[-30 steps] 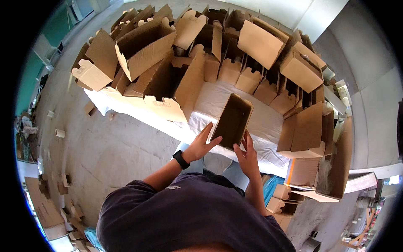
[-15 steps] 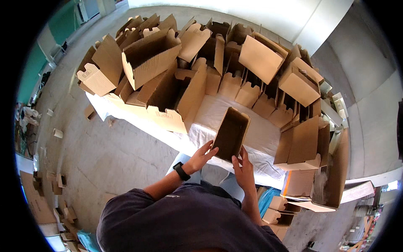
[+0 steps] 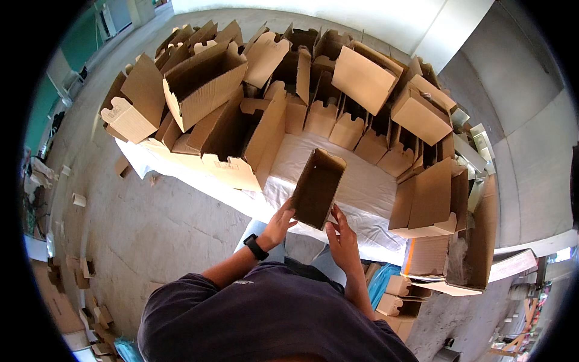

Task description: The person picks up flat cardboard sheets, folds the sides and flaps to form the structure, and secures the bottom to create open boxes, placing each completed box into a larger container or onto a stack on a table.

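A small open-topped cardboard box [image 3: 318,187] is held between my hands above the white cloth, its dark inside facing up. My left hand [image 3: 278,226], with a black watch on the wrist, grips the box's left side near the close corner, some fingers out of sight behind the wall. My right hand [image 3: 344,241] holds the near right corner, its thumb and fingers bent around the edge. The box's underside is hidden.
White cloth [image 3: 362,175] covers the surface ahead. Several open cardboard boxes [image 3: 232,172] crowd it at left and back, some stacked. A larger carton [image 3: 479,253] stands at the right. Below lie blue plastic [image 3: 381,283] and more small boxes [image 3: 398,304].
My left thumb has slid off the box's near rim to its left side. The right fingers have shifted slightly at the near corner. The whole view has moved a little.
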{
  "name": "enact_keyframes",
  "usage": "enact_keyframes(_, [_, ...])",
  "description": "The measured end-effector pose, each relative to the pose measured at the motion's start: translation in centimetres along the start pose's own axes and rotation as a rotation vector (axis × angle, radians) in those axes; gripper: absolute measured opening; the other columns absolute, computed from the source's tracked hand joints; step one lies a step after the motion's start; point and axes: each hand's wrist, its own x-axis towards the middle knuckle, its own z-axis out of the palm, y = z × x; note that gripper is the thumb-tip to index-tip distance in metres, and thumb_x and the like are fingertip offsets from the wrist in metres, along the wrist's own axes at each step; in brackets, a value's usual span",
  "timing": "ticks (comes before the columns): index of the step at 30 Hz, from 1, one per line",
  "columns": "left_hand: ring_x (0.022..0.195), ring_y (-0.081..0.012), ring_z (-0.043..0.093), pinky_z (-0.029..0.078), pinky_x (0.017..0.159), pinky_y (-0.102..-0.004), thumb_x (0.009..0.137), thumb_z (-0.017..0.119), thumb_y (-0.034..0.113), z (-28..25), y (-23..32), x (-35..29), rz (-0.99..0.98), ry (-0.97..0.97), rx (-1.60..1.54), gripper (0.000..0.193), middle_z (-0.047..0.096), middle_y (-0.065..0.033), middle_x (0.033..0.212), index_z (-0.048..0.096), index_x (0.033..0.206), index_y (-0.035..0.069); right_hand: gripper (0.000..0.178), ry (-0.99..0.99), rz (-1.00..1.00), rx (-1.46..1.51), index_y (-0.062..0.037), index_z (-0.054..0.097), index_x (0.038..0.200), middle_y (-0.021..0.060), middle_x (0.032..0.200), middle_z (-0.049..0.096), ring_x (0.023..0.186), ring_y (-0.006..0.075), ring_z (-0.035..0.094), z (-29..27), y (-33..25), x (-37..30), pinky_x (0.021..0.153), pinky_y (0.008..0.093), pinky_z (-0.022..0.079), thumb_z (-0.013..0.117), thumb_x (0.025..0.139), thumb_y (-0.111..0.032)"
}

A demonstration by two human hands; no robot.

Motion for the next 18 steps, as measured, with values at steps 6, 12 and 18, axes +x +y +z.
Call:
enact_keyframes(6, [0.121,-0.0223,0.046,0.049,0.099,-0.0414,0.104,0.037,0.032,-2.5,-0.8,0.8,0.078,0.035,-0.107,0.054,0.04,-0.0129,0.137,0.026,0.144,-0.003,0.05,0.002,0.055,0.116,-0.0045,0.033,0.145,0.0211,0.134,0.053,0.112,0.0282,0.061,-1.1,0.8,-0.3,0.089,0.0363,0.05,0.045,0.102,-0.026])
enact_keyframes(12, [0.12,-0.022,0.046,0.044,0.103,-0.0497,0.104,0.039,0.029,-0.9,8.5,2.2,0.406,0.004,-0.255,0.042,0.043,-0.0121,0.128,0.036,0.132,-0.002,0.044,0.132,0.027,0.322,-0.0039,0.039,0.142,0.0182,0.128,0.058,0.109,0.0236,0.062,-2.5,1.7,-1.0,0.084,0.0338,0.053,0.043,0.103,-0.023])
enact_keyframes(18, [0.094,-0.0157,0.052,0.045,0.098,-0.0485,0.099,0.047,0.042,3.8,21.5,8.3,0.643,0.259,-0.126,0.057,0.049,-0.0057,0.105,0.038,0.137,0.0,0.048,0.126,-0.005,0.323,-0.0036,0.037,0.143,0.0164,0.129,0.057,0.109,0.0217,0.061,-3.1,2.9,-2.3,0.086,0.0321,0.05,0.043,0.103,-0.029])
